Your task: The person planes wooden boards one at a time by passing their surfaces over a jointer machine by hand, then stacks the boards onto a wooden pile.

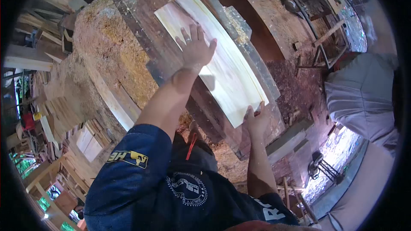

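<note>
A pale wooden board (229, 75) with a darker streak near its far end lies flat on a worn, dusty machine table (145, 21). On its upper face rests my left hand (195, 48), palm down with the fingers spread. My right hand (256, 117) grips the near end of the board at its right corner, the thumb on one side and the fingers at the edge. A dark metal edge or guide (257, 68) runs along the board's right side.
Sawdust and shavings (111, 42) are heaped left of the table. Stacked planks (92, 139) lie at lower left, with scrap wood (38, 30) beyond. A person in grey clothing (361, 90) is at the right. Timber blocks (291, 141) sit near my right arm.
</note>
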`<action>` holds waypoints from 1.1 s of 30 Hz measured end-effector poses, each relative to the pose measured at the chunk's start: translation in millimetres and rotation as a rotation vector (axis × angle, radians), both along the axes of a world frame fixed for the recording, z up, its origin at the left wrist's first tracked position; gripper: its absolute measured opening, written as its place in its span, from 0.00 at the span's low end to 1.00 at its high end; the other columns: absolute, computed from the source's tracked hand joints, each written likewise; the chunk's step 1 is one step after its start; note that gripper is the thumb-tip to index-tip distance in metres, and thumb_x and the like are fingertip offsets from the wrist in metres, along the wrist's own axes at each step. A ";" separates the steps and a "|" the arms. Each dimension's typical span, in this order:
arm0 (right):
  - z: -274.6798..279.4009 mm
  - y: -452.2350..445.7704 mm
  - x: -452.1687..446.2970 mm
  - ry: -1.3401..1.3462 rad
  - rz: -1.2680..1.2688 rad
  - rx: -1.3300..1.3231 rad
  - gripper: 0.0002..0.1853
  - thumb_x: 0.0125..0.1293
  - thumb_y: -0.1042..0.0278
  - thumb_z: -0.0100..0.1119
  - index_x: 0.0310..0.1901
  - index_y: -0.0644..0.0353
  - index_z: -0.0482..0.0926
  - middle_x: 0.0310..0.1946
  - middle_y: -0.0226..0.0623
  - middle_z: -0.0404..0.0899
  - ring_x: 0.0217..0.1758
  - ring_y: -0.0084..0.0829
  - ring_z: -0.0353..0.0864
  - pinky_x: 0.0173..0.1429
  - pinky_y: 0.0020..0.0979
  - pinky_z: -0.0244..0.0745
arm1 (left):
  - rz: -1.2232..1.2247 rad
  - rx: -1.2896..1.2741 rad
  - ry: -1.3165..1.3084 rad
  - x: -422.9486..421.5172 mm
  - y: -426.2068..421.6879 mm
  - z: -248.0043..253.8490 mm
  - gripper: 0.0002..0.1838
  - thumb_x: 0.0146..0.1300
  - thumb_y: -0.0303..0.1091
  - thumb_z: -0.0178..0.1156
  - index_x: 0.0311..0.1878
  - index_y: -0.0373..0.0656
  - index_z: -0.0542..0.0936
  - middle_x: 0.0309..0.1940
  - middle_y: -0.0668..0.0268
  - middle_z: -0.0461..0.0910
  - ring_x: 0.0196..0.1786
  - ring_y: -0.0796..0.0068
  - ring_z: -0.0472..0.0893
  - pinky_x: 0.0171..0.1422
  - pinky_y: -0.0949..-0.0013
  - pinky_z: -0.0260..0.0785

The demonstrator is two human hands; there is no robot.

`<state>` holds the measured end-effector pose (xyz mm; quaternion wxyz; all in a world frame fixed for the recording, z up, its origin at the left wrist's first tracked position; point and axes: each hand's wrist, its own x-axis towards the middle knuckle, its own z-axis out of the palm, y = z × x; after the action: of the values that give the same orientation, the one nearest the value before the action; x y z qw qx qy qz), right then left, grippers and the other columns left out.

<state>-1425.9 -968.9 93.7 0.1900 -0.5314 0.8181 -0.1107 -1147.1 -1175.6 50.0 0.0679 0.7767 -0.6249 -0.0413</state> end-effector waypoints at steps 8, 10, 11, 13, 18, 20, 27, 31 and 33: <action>0.4 -68.7 36.5 -0.064 0.409 -0.016 0.33 0.64 0.57 0.72 0.69 0.63 0.77 0.42 0.47 0.84 0.42 0.44 0.85 0.45 0.44 0.78 | 0.032 0.072 0.036 60.5 -67.2 11.1 0.49 0.74 0.69 0.46 0.85 0.42 0.54 0.87 0.55 0.48 0.86 0.37 0.45 0.85 0.28 0.35; 4.9 -90.1 40.6 0.084 0.816 -0.162 0.34 0.62 0.61 0.72 0.70 0.60 0.76 0.53 0.49 0.84 0.52 0.46 0.85 0.52 0.46 0.77 | 0.032 0.074 0.024 72.1 -86.3 13.3 0.49 0.73 0.69 0.45 0.85 0.42 0.54 0.87 0.55 0.47 0.87 0.37 0.44 0.85 0.28 0.35; -1.1 -95.8 46.1 0.006 0.839 -0.252 0.32 0.61 0.62 0.71 0.68 0.59 0.78 0.55 0.48 0.82 0.54 0.48 0.84 0.53 0.47 0.76 | 0.019 0.078 0.006 71.1 -93.7 9.2 0.49 0.73 0.69 0.45 0.85 0.42 0.54 0.87 0.55 0.47 0.87 0.36 0.43 0.85 0.27 0.35; -15.6 -103.9 59.6 -0.152 0.873 -0.422 0.28 0.60 0.63 0.70 0.63 0.59 0.81 0.60 0.47 0.80 0.59 0.50 0.82 0.55 0.49 0.74 | -0.004 0.103 -0.021 71.3 -101.1 0.7 0.50 0.72 0.70 0.45 0.85 0.43 0.53 0.87 0.54 0.46 0.87 0.36 0.43 0.85 0.27 0.34; -9.6 -99.3 72.4 -0.054 0.803 -0.226 0.30 0.59 0.63 0.68 0.65 0.57 0.81 0.70 0.43 0.76 0.70 0.47 0.77 0.64 0.47 0.68 | 0.019 0.134 -0.076 65.9 -89.3 -2.9 0.51 0.71 0.70 0.47 0.85 0.43 0.53 0.87 0.53 0.44 0.87 0.38 0.42 0.85 0.27 0.32; -21.4 -108.6 76.6 0.021 0.798 -0.240 0.31 0.58 0.59 0.70 0.65 0.54 0.82 0.72 0.35 0.75 0.72 0.44 0.76 0.68 0.45 0.64 | 0.048 0.114 -0.092 64.6 -105.8 8.9 0.51 0.71 0.71 0.47 0.85 0.43 0.53 0.87 0.53 0.45 0.87 0.38 0.42 0.85 0.26 0.33; -27.2 -102.9 71.9 -0.086 0.721 -0.259 0.27 0.58 0.60 0.71 0.60 0.55 0.85 0.70 0.36 0.79 0.73 0.41 0.77 0.66 0.46 0.67 | -0.027 0.073 -0.047 73.7 -101.4 -7.6 0.51 0.72 0.73 0.45 0.85 0.43 0.54 0.87 0.52 0.47 0.86 0.33 0.45 0.84 0.24 0.35; -25.2 -122.1 84.6 -0.183 0.682 -0.348 0.22 0.59 0.64 0.70 0.56 0.57 0.87 0.66 0.34 0.82 0.70 0.37 0.81 0.65 0.44 0.72 | -0.043 0.041 -0.115 93.8 -117.8 -17.3 0.49 0.74 0.71 0.44 0.85 0.44 0.54 0.87 0.53 0.49 0.86 0.33 0.47 0.84 0.25 0.37; -32.2 -151.6 118.9 -0.212 0.634 -0.416 0.21 0.60 0.65 0.69 0.55 0.57 0.87 0.65 0.33 0.83 0.69 0.34 0.81 0.66 0.42 0.73 | -0.030 0.022 -0.141 122.3 -152.2 -13.0 0.49 0.74 0.71 0.44 0.85 0.44 0.54 0.87 0.54 0.49 0.86 0.34 0.47 0.84 0.27 0.38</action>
<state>-1307.0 -1120.6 61.5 0.1864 -0.7705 0.5494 -0.2643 -1024.8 -1327.8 37.0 0.0147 0.7689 -0.6392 0.0058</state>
